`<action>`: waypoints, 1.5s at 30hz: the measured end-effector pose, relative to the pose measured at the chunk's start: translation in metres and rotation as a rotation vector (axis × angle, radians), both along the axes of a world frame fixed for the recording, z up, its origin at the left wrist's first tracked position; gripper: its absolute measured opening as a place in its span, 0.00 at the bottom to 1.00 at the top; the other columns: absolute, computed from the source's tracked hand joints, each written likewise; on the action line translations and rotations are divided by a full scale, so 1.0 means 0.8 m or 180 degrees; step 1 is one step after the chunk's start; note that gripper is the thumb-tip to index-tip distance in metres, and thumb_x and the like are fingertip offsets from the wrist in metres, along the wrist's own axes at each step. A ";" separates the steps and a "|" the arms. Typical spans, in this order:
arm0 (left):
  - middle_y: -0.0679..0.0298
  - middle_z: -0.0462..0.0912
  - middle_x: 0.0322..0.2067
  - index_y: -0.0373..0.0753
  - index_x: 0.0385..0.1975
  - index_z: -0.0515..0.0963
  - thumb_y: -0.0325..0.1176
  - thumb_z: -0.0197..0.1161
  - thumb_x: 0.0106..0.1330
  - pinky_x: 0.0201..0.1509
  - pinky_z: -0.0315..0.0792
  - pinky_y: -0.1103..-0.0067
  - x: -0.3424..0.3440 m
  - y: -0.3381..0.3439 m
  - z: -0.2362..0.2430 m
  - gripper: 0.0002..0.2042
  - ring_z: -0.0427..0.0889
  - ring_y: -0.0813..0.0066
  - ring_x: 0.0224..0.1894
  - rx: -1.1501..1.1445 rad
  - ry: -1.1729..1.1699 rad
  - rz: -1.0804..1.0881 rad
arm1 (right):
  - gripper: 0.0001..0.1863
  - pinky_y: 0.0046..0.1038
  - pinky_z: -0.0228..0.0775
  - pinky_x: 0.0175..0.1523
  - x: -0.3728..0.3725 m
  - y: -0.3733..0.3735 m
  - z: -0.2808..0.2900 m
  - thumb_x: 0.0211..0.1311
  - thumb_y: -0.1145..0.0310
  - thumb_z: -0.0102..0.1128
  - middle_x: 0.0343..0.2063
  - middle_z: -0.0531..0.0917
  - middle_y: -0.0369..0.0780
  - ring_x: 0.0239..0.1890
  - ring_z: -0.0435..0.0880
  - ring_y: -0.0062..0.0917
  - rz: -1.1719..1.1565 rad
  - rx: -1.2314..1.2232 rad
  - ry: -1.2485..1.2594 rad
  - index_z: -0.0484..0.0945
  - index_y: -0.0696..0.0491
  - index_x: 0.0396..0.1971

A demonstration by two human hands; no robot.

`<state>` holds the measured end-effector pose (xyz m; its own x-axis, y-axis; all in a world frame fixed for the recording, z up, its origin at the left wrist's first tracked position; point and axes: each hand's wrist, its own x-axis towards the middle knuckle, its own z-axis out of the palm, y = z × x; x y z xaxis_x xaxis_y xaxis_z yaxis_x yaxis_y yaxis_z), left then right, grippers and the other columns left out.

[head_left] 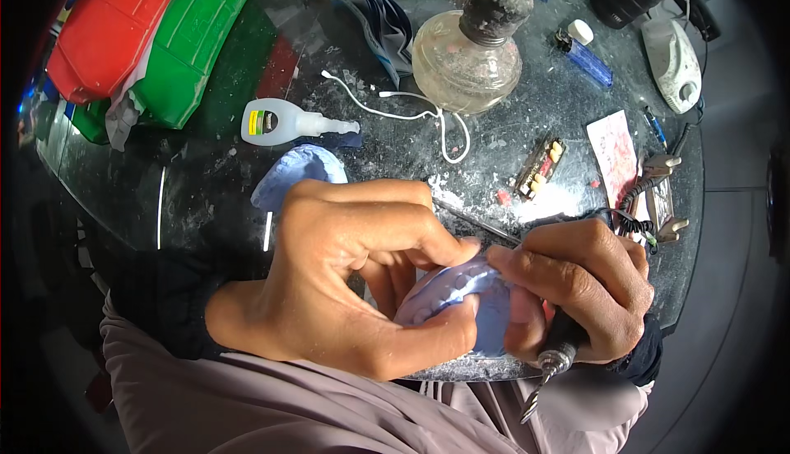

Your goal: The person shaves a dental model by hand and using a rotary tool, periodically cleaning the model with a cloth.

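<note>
Near the table's front edge, my left hand (346,269) is closed around a blue dental cast (491,316), its thumb on the near side and its index finger along the far edge. The ridge of the cast faces up. My right hand (586,283) has a dark rotary handpiece (559,347) tucked in its grip, with the fluted metal bur (531,403) pointing down toward my lap, away from the cast. The fingertips of that hand also press on the cast's right side. Beyond my left hand lies a second blue cast (296,168), partly covered by the hand.
A thin metal tool (477,220) lies just past my fingers. Farther off are a white squeeze bottle (280,122), a glass burner (467,66), a white cord (448,137), a strip of artificial teeth (543,168), a blue lighter (589,66), and red (115,22) and green (185,43) bins.
</note>
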<state>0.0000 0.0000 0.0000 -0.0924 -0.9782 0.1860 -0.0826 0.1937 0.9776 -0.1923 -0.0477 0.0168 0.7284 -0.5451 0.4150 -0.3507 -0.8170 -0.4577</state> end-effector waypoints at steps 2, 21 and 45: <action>0.63 0.72 0.14 0.25 0.20 0.77 0.20 0.65 0.35 0.12 0.56 0.91 0.001 -0.001 0.002 0.10 0.68 0.89 0.12 0.0065 -0.0023 -0.0062 | 0.11 0.21 0.68 0.22 0.002 -0.001 -0.002 0.40 0.75 0.61 0.22 0.77 0.37 0.19 0.76 0.20 -0.0007 0.0019 -0.0079 0.83 0.54 0.28; 0.63 0.74 0.13 0.27 0.19 0.77 0.23 0.66 0.34 0.11 0.59 0.92 0.001 -0.007 -0.010 0.10 0.71 0.88 0.12 -0.0345 -0.0338 0.0008 | 0.12 0.16 0.62 0.14 -0.001 -0.011 -0.011 0.35 0.78 0.65 0.22 0.77 0.36 0.14 0.74 0.16 0.0194 -0.0271 -0.0193 0.80 0.58 0.27; 0.66 0.82 0.31 0.39 0.35 0.83 0.32 0.70 0.48 0.21 0.68 0.86 0.003 -0.020 0.001 0.13 0.74 0.81 0.20 -0.2227 -0.1361 0.0087 | 0.11 0.21 0.69 0.19 -0.008 -0.006 0.005 0.43 0.76 0.67 0.26 0.77 0.39 0.20 0.79 0.23 -0.0190 -0.0416 -0.0333 0.77 0.56 0.29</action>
